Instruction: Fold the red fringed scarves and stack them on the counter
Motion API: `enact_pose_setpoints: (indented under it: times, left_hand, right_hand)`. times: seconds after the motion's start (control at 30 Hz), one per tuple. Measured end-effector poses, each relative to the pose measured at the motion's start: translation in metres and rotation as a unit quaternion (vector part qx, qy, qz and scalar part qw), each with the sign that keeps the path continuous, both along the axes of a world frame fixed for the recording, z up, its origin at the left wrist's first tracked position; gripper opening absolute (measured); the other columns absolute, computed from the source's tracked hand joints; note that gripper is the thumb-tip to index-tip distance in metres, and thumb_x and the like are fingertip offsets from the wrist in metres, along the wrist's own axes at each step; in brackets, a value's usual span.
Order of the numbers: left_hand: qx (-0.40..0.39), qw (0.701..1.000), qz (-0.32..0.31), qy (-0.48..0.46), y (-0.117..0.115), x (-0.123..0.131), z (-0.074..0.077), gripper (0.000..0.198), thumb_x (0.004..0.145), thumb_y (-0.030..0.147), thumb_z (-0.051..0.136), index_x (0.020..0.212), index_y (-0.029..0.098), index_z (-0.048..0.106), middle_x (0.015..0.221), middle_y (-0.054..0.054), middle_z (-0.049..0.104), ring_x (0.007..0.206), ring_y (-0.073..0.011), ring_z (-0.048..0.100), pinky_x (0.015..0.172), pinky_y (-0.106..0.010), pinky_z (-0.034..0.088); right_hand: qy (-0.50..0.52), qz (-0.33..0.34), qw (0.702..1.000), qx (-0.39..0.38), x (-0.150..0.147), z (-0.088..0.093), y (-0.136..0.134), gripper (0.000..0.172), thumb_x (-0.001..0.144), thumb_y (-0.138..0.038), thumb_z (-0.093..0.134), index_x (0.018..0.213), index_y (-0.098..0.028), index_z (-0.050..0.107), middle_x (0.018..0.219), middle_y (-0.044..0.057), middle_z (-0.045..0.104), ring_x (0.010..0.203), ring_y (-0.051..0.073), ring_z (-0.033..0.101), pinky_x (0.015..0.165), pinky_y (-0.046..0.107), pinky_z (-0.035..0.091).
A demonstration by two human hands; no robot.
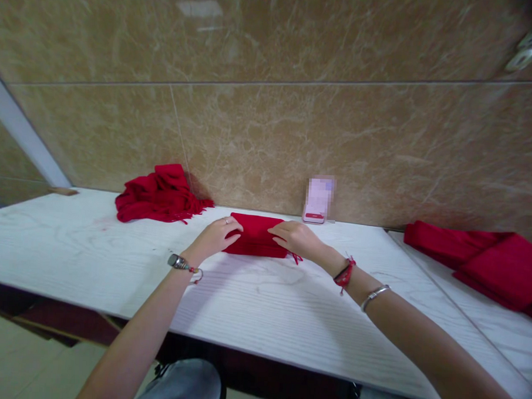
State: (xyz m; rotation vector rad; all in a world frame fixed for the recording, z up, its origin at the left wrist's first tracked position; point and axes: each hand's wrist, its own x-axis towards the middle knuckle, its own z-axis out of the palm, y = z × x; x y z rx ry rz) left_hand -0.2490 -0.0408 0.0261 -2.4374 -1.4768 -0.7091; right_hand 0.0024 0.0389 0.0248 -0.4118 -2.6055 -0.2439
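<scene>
A red scarf (pixel 256 234), folded into a small flat rectangle, lies on the white table near the wall. A few strands of fringe stick out at its lower right corner. My left hand (pixel 215 239) grips the scarf's left end, its fingers curled and the thumb on the cloth. At the opposite end my right hand (pixel 297 239) holds the scarf's right side between fingers and thumb. The undersides of both ends are hidden by the hands.
Another red fringed scarf (pixel 158 195) sits crumpled at the left by the wall. Folded red cloth (pixel 488 259) lies at the far right, past a seam in the white table (pixel 261 317). A phone (pixel 319 200) leans on the tiled wall (pixel 268 141).
</scene>
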Motion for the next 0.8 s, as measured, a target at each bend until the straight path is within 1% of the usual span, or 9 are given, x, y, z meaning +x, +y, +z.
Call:
enact_pose_setpoints:
  times: [0.1, 0.23, 0.33, 0.43, 0.53, 0.67, 0.8]
  left_hand:
    - [-0.005, 1.000, 0.006, 0.028, 0.003, 0.004, 0.000, 0.016, 0.086, 0.016, 0.044, 0.090, 0.018, 0.060, 0.093, -0.005, 0.061, 0.088, -0.0171, 0.056, 0.084, -0.029, 0.043]
    - [-0.001, 1.000, 0.009, 0.024, 0.003, 0.004, -0.001, 0.015, 0.086, 0.015, 0.045, 0.086, 0.018, 0.060, 0.090, -0.004, 0.060, 0.086, -0.0164, 0.055, 0.082, -0.029, 0.043]
    - [0.006, 1.000, 0.010, 0.020, 0.002, 0.005, -0.002, 0.017, 0.085, 0.011, 0.044, 0.083, 0.018, 0.059, 0.086, -0.003, 0.058, 0.083, -0.0155, 0.054, 0.081, -0.027, 0.043]
    - [0.027, 0.999, 0.012, 0.021, 0.003, 0.007, -0.004, 0.018, 0.085, 0.009, 0.043, 0.081, 0.018, 0.058, 0.085, -0.003, 0.056, 0.083, -0.0154, 0.053, 0.081, -0.027, 0.042]
    - [0.035, 0.999, 0.002, 0.018, 0.004, 0.007, -0.006, 0.018, 0.085, 0.008, 0.043, 0.081, 0.018, 0.058, 0.084, -0.003, 0.054, 0.081, -0.0153, 0.053, 0.079, -0.026, 0.043]
    - [0.032, 0.999, -0.002, 0.002, 0.006, 0.006, -0.008, 0.018, 0.082, 0.006, 0.043, 0.078, 0.017, 0.057, 0.082, -0.003, 0.053, 0.079, -0.0152, 0.052, 0.076, -0.026, 0.043]
    - [0.016, 0.999, -0.005, -0.039, 0.009, 0.003, -0.009, 0.017, 0.078, 0.005, 0.046, 0.074, 0.018, 0.057, 0.079, -0.002, 0.054, 0.077, -0.0147, 0.052, 0.074, -0.027, 0.043]
  right_hand:
    - [-0.038, 0.017, 0.999, 0.016, -0.004, 0.003, -0.003, 0.026, 0.089, -0.017, 0.042, 0.105, -0.016, 0.063, 0.096, 0.011, 0.068, 0.087, 0.019, 0.063, 0.078, 0.032, 0.048]
    - [-0.050, 0.028, 0.998, 0.031, 0.003, 0.004, -0.003, 0.030, 0.092, -0.018, 0.036, 0.110, -0.017, 0.060, 0.100, 0.010, 0.067, 0.090, 0.018, 0.063, 0.077, 0.030, 0.048]
    - [-0.062, 0.031, 0.996, 0.047, 0.009, 0.004, -0.002, 0.029, 0.091, -0.015, 0.036, 0.106, -0.015, 0.061, 0.099, 0.012, 0.067, 0.089, 0.019, 0.063, 0.075, 0.030, 0.048]
    - [-0.069, 0.028, 0.995, 0.065, 0.012, 0.004, 0.002, 0.027, 0.090, -0.012, 0.037, 0.101, -0.015, 0.062, 0.092, 0.011, 0.067, 0.084, 0.018, 0.063, 0.072, 0.029, 0.048]
    - [-0.060, 0.030, 0.994, 0.088, 0.013, 0.001, 0.006, 0.026, 0.090, -0.011, 0.037, 0.093, -0.015, 0.062, 0.089, 0.011, 0.067, 0.082, 0.018, 0.062, 0.072, 0.029, 0.047]
    - [-0.022, 0.030, 0.993, 0.109, 0.012, -0.002, 0.012, 0.024, 0.090, -0.011, 0.039, 0.087, -0.016, 0.062, 0.089, 0.012, 0.066, 0.082, 0.018, 0.061, 0.074, 0.032, 0.047]
    - [0.001, 0.051, 0.992, 0.114, 0.012, -0.011, 0.012, 0.020, 0.088, -0.012, 0.043, 0.088, -0.017, 0.063, 0.093, 0.011, 0.066, 0.085, 0.018, 0.061, 0.077, 0.033, 0.048]
